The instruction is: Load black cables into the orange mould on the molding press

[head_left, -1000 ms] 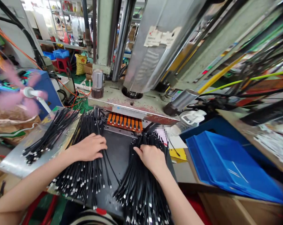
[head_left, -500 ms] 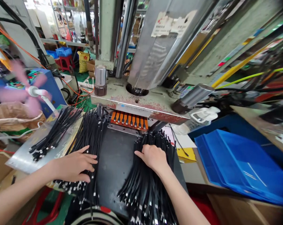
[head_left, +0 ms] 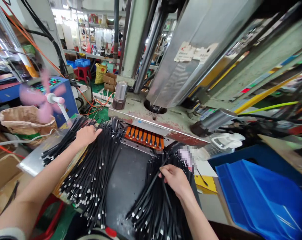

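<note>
Black cables (head_left: 96,180) flank the orange fixture (head_left: 144,135); right of it, the right hand (head_left: 175,179) now pinches one, apparently singling it out; the left hand (head_left: 86,136), half-curled, has shifted farther left, hold unclear.

The blue plastic trays (head_left: 262,200) are shining smooth and glossy; the black cables (head_left: 92,180) are looking matt; the short metal post (head_left: 121,91) is gleaming.

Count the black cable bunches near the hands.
3: the left bunch on the metal sheet, the middle bunch beside it, and the right bunch under the right hand. Others may be hidden.
</note>
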The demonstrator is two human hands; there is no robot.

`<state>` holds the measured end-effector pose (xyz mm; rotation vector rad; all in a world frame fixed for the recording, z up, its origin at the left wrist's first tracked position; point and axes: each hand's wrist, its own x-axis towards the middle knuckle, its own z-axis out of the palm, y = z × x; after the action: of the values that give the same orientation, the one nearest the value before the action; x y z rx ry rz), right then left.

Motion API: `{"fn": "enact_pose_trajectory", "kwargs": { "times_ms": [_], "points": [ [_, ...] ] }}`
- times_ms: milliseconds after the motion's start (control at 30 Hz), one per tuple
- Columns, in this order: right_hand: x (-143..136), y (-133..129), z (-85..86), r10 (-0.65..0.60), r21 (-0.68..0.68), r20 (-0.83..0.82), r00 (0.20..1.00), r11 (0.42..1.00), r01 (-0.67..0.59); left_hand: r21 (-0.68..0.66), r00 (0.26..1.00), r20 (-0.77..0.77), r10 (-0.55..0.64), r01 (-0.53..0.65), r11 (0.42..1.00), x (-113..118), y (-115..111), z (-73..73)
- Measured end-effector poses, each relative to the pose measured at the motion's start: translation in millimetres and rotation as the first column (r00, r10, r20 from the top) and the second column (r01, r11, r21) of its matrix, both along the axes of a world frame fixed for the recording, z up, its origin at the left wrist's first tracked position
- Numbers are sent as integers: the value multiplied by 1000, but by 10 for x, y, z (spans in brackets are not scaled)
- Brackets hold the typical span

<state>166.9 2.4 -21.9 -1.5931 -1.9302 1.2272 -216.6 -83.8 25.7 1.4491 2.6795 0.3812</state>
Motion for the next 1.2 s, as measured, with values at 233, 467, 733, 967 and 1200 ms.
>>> {"fn": "enact_pose_trajectory", "kwargs": {
  "times_ms": [233,467,733,967,1200],
  "points": [
    [112,-164,270,-318,-367,-435,842,917,157,64,944,331,0,-22,998,-258,230,-154],
    [3,-696,863,127,-107,-396,909,977,-183,530,618,535,-576,286,799,449,8,582],
    [-543,-788,1051,439,461,-388,811,854,-241,668,360,466,-808,455,589,1274,-149,1339],
    [-679,-597,1036,421,564,-424,802,816,-130,697,255,549,-796,386,605,1418,43,1305],
    [-723,-539,938,379,548,-420,824,830,-103,717,80,629,-773,326,617,1442,149,1131]
  ]
}}
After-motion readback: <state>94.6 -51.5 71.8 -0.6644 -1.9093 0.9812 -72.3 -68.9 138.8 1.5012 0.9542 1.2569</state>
